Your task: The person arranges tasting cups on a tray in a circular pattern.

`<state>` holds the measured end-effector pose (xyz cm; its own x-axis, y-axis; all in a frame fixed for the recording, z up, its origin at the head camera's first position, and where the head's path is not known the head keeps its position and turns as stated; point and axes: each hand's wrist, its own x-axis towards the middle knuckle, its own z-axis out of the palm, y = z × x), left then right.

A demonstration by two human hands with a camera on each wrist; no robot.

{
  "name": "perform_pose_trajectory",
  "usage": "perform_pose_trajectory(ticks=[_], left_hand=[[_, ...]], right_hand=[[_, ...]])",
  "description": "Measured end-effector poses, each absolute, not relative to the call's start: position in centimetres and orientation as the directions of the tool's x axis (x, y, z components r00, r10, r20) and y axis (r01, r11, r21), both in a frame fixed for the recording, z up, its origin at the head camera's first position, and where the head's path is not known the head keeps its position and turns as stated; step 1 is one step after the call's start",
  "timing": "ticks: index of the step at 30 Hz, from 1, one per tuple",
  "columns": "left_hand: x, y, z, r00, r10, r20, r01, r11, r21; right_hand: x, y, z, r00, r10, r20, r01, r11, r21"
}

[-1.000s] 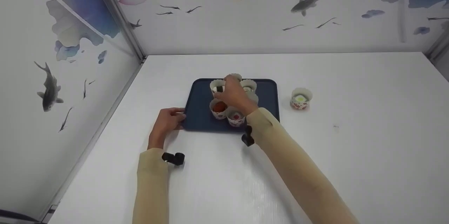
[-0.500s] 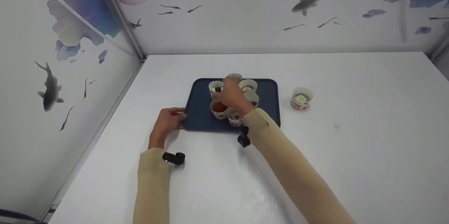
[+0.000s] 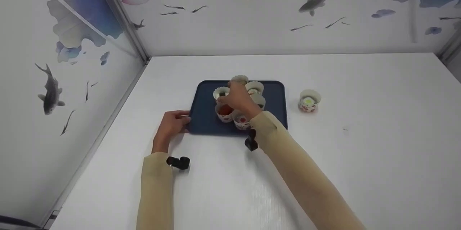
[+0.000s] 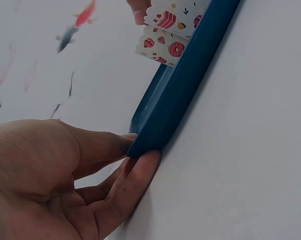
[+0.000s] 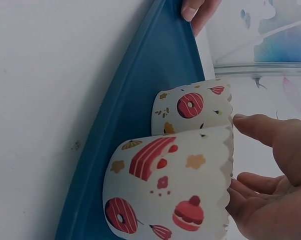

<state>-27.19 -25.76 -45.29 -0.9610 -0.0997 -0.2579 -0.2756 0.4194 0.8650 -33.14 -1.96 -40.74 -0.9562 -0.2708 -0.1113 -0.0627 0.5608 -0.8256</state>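
My left hand (image 3: pixel 173 123) pinches the left edge of a dark blue tray (image 3: pixel 201 122), thumb above and fingers below in the left wrist view. Several scalloped paper baking cups stand together on the tray. My right hand (image 3: pixel 242 97) reaches over them and holds the back-left paper cup (image 3: pixel 217 92), which has something white with a dark band inside. Just in front stand a cup with orange-red filling (image 3: pixel 225 115) and a cup with a red centre (image 3: pixel 241 123). A pale cup (image 3: pixel 255 86) stands right of the hand. In the right wrist view, nearer printed cups (image 5: pixel 165 185) hide the grip.
One more paper cup (image 3: pixel 309 101), with a white and yellow-green filling, stands on the white table (image 3: pixel 360 158) right of the tray. A back panel (image 3: pixel 252 32) and a left panel (image 3: pixel 25 79) with painted fish border the table.
The back-left paper cup has shifted slightly left and toward the front, and my right fingers moved with it. My left hand and the tray stay in place.
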Motion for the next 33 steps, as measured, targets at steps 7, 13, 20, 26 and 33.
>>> perform_pose_trajectory(ticks=[7, 13, 20, 26, 33], left_hand=[[-27.1, -25.8, -45.2, -0.958, -0.099, -0.268, -0.284, 0.427, 0.859], [-27.1, -25.8, -45.4, -0.957, -0.095, -0.276, -0.289, 0.43, 0.855], [-27.2, -25.7, -45.1, -0.961, -0.089, -0.261, -0.273, 0.434, 0.858], [-27.3, -25.7, -45.3, -0.962, -0.085, -0.261, -0.271, 0.444, 0.854], [-27.3, -25.8, -45.3, -0.96, -0.095, -0.262, -0.275, 0.461, 0.844]], right_hand=[[-33.0, -1.3, -40.7, -0.946, -0.314, -0.081, -0.108, 0.542, -0.833], [-32.9, -0.2, -40.4, -0.931, -0.346, -0.114, -0.098, 0.537, -0.838], [-33.2, 1.5, -38.7, -0.933, -0.348, -0.089, -0.122, 0.54, -0.833], [-31.9, 3.1, -37.4, -0.943, -0.327, -0.061, -0.089, 0.425, -0.901], [-30.4, 5.4, -37.0, -0.961, -0.273, -0.032, -0.065, 0.337, -0.939]])
